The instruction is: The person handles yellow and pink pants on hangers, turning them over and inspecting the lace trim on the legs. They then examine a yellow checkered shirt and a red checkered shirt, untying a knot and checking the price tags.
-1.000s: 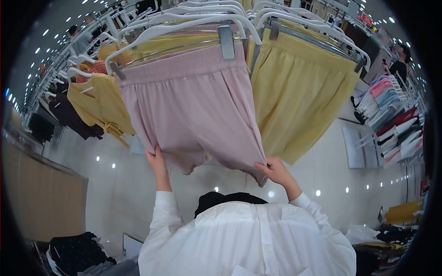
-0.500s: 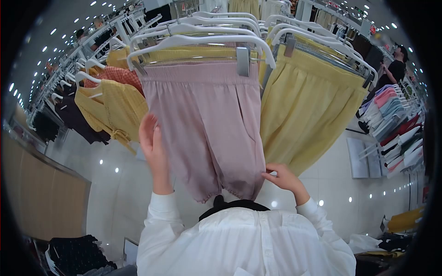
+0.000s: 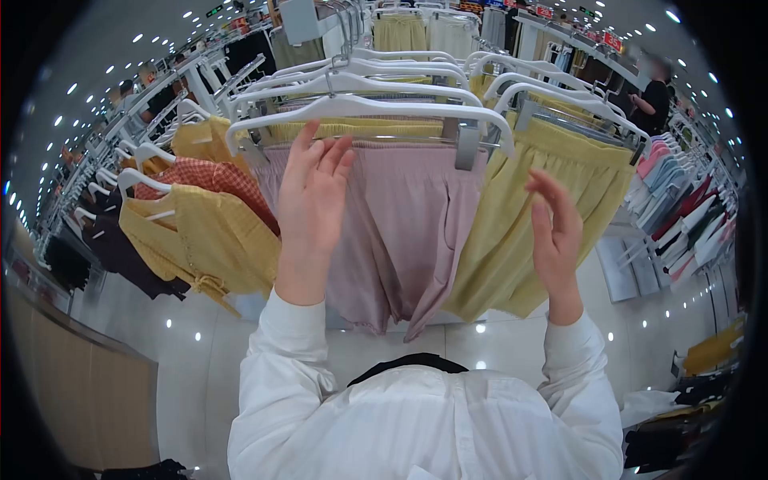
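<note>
Far left, low: wood-toned panel (image 3: 84, 376), its right edge bordering open tiled floor (image 3: 188, 360). Above that floor, 1 dark garment (image 3: 124, 252), 1 red checked garment (image 3: 210, 180) and 1 yellow tie-waist top (image 3: 232, 236) hang in overlapping order; the top's right edge nears the left wrist. Left hand (image 3: 316, 192): raised, palm toward the camera, fingers extended and slightly spread, grip released. Its fingertips overlap the lower bar of 1 white clip hanger (image 3: 352, 107); contact cannot be told. Centre: pink elastic-waist pants (image 3: 416, 200) hang from this hanger, a grey clip (image 3: 466, 146) at the right of the waistband. Left side of the pants partly hidden by the left hand; gathered hem hangs free above the floor, with bare tile between it and the wearer's white shirt (image 3: 424, 424). The pants' right edge overlaps the yellow pants (image 3: 500, 248) on the neighbouring hanger. Between the 2 hands the pants' front is unobstructed. Right hand (image 3: 558, 228): raised before the yellow pants, fingers curved, thumb apart, grasping nothing. Right of it, open floor reaches a low white platform (image 3: 628, 268); beyond, 1 rack of hanging clothes (image 3: 688, 208) and 1 person in black (image 3: 654, 102).
</note>
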Demonstrator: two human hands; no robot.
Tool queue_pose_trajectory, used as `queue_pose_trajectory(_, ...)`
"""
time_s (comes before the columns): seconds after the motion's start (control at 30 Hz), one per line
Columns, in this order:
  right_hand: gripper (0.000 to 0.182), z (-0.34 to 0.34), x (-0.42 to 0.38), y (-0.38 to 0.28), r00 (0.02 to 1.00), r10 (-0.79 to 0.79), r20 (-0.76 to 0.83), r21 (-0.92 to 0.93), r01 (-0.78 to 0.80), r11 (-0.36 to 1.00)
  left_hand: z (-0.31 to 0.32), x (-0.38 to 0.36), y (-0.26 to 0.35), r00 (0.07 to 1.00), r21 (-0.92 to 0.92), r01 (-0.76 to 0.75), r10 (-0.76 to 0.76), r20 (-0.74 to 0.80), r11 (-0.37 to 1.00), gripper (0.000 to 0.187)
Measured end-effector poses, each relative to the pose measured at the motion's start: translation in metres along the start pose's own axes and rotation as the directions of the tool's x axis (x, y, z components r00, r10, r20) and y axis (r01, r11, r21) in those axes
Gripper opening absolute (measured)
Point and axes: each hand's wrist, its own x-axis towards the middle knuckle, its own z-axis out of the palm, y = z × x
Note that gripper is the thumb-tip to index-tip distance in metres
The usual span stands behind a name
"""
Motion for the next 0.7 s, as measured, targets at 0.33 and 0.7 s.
queue_pose_trajectory(0.33,0.027,0.058,0.088,-0.025,0.926,-0.373,-0.057,-0.403,0.320,0.857,0.017,0.041,0.002,0.989,-0.266,0.134,-0.114,0.090,0.955,0.021)
queue_pose_trajectory(0.7,0.029,0.069,0.189,0.009,0.821,0.071,0.566,-0.371,0.177,0.912,0.017,0.058,0.016,0.978,-0.427,0.203,-0.159,0.136,0.881,0.034)
